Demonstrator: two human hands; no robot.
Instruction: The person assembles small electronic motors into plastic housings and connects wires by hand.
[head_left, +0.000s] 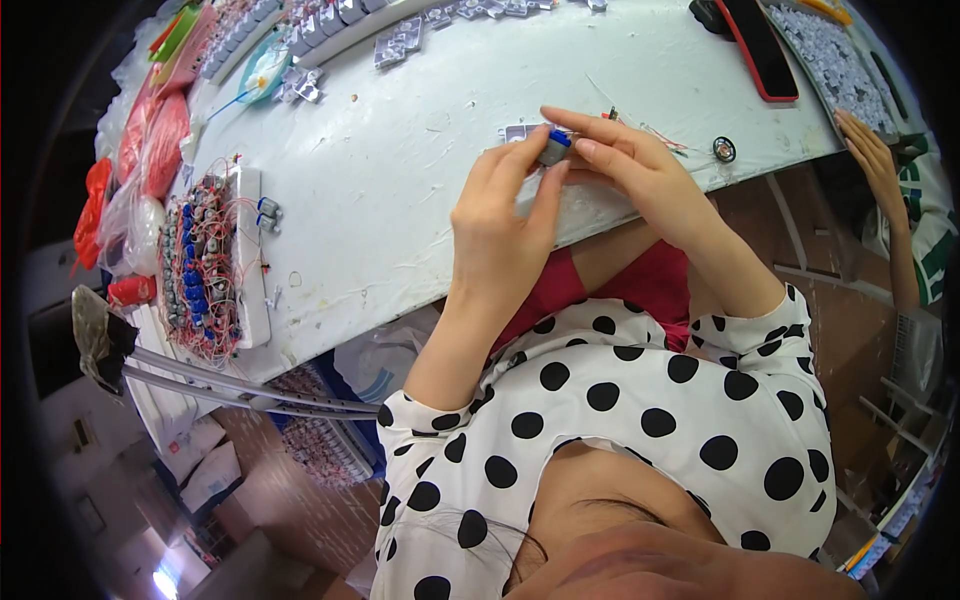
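Upper middle of frame: small grey-and-blue part [553, 147] pinched between left hand [500, 235] and right hand [625, 165] fingertips; probably light, rigid, best gripped by its sides.

The scene is brightly and evenly lit, the light seemingly falling from above — the white worktable [400, 180] at 12 o'clock reads pale and a little washed out, with soft glare across its scuffed top. Shadows are faint: only a thin one under the left hand [500, 235] and the right hand [630, 165] near the centre. The fisheye bends the table edge into a curve and squeezes everything toward the rim, where a black vignette closes in from 7 through 11 o'clock and again at 3 to 5. The centre is sharp — the near skin at 6 o'clock is blurred, out of focus.
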